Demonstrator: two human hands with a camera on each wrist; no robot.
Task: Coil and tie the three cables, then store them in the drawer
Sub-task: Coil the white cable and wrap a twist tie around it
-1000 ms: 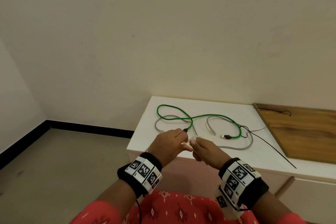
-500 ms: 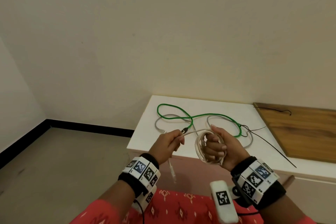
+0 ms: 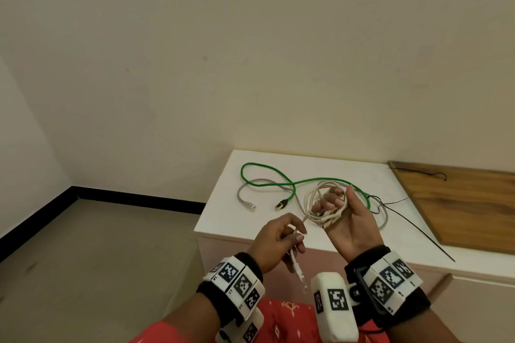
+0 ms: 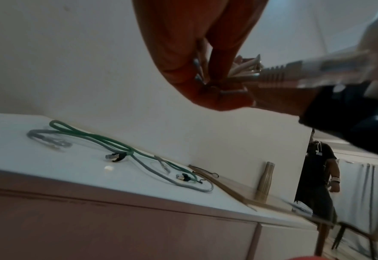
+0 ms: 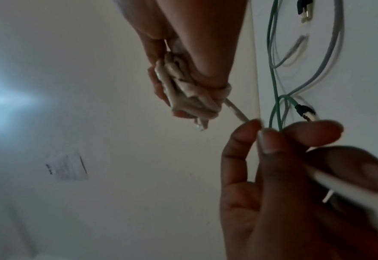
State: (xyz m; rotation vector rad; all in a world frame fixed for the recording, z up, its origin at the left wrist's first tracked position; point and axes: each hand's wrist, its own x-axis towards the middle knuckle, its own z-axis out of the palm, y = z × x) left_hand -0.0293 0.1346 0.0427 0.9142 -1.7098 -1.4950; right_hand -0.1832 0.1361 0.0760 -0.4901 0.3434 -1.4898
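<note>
A plain cream wall meets a white cabinet top (image 3: 220, 220), with a wooden board (image 3: 457, 203) lying on the cabinet's right part. Loose on the white top lie the green cable (image 3: 267, 168) and the grey cable (image 3: 242, 189), crossing each other, with thin black ties (image 3: 412, 224) beside them toward the board.

Above the cabinet's front edge, the right hand (image 3: 345, 220) has the white cable (image 3: 315, 198) coiled round its fingers, which curl into the loops. The left hand (image 3: 278, 239), just off the cabinet's front edge, pinches the free tail of the same cable, whose plug (image 3: 299, 273) dangles below the fist. A short taut run joins pinch and coil.

This looks like the last wraps of the first coil, with two cables untouched and no drawer opened.

The loops sit unevenly and loose near the fingertips; if the right hand relaxes or the left pulls sideways, turns could slide off and spring apart. The swinging plug could also snag the coil or the cabinet's edge.
</note>
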